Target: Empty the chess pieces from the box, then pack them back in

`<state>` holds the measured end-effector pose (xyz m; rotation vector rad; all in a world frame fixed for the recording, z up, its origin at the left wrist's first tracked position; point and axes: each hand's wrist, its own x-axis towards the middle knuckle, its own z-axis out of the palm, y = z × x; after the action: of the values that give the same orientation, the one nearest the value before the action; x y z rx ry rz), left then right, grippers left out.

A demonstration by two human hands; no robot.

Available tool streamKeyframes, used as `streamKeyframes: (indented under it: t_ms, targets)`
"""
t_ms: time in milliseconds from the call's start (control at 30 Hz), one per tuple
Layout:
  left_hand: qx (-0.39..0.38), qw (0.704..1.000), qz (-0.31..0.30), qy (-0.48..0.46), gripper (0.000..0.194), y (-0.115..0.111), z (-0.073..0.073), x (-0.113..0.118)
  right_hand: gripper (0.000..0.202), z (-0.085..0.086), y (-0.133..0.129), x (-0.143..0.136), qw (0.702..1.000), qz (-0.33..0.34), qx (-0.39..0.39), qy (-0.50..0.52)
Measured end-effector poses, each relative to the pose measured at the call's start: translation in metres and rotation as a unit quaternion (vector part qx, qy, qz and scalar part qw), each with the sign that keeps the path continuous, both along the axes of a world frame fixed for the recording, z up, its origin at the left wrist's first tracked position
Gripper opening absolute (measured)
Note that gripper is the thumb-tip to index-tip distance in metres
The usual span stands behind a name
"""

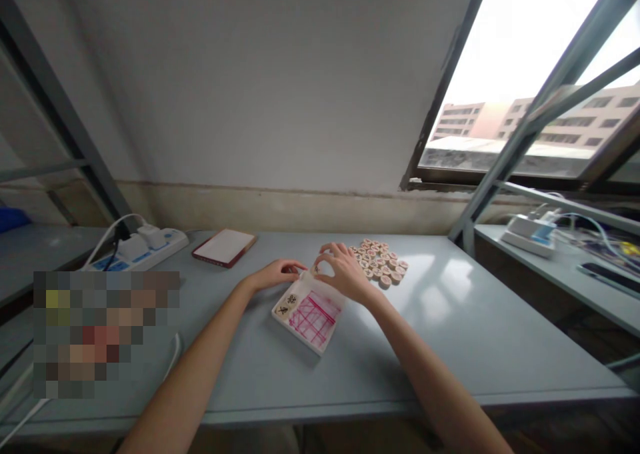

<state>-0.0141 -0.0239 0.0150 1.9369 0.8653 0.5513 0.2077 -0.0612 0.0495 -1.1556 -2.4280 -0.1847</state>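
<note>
A shallow white box (323, 346) with a pink hand-drawn-looking grid lies tilted on the desk in front of me. Two round Chinese chess pieces with black characters (287, 305) sit along its left side. My left hand (277, 275) is at the box's far left corner, thumb and fingers bent around it. Above the box's far side, my right hand (345, 272) pinches a Chinese chess piece (316, 269) between thumb and forefinger; the fingers partly hide it. Just beyond that hand, several loose Chinese chess pieces (383, 264) lie in a cluster.
A red-edged box or lid with a white face (225, 248) lies at the back left of the grey desk (440, 347). Power strips with plugs stand left (170, 241) and right (530, 234). Cables run down the left side. A wall and metal frame posts border the desk.
</note>
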Motion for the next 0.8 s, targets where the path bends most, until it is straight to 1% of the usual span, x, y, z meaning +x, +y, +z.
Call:
streamKeyframes:
  t_ms: [133,200,233,300,367,433,467,500,567,633,733,800]
  targets:
    - [-0.007,1.000,0.006,-0.002,0.042,-0.002,0.004,0.001,0.022,-0.004,0.019,0.036,0.995,-0.098,0.017,-0.028]
    - [-0.008,1.000,0.005,-0.005,0.043,-0.002,0.005,0.001,0.024,-0.005,0.022,0.045,0.992,-0.117,0.022,-0.040]
    - [-0.009,1.000,0.004,-0.005,0.043,-0.002,0.005,0.001,0.027,-0.004,0.022,0.046,0.993,-0.112,0.023,-0.037]
    - [-0.009,1.000,0.006,-0.008,0.043,-0.002,0.005,0.001,0.031,0.001,0.017,0.039,0.998,-0.067,0.010,-0.017]
    - [-0.007,1.000,0.007,-0.009,0.042,-0.002,0.004,0.001,0.033,0.006,0.007,0.024,0.999,0.019,-0.036,0.001]
    - [-0.003,1.000,0.008,-0.006,0.041,-0.001,0.003,0.001,0.033,0.006,-0.004,0.005,0.989,0.110,-0.096,-0.004]
    - [0.001,1.000,0.006,-0.003,0.040,-0.001,0.003,0.001,0.032,0.005,-0.010,-0.004,0.983,0.141,-0.119,-0.012]
    - [0.006,1.000,0.005,-0.001,0.038,0.000,0.002,0.001,0.030,0.002,-0.014,-0.012,0.979,0.156,-0.131,-0.022]
    - [0.018,1.000,0.001,0.002,0.036,0.000,0.002,0.001,0.028,-0.004,-0.020,-0.023,0.979,0.149,-0.136,-0.033]
    - [0.029,1.000,0.002,0.007,0.036,0.001,0.002,0.000,0.031,-0.008,-0.023,-0.028,0.983,0.132,-0.125,-0.035]
    - [0.034,0.999,0.015,0.011,0.037,0.000,0.003,0.000,0.038,-0.006,-0.022,-0.027,0.987,0.124,-0.101,-0.027]
    - [0.036,0.999,0.017,0.011,0.038,0.000,0.002,0.000,0.039,-0.004,-0.023,-0.026,0.988,0.126,-0.090,-0.025]
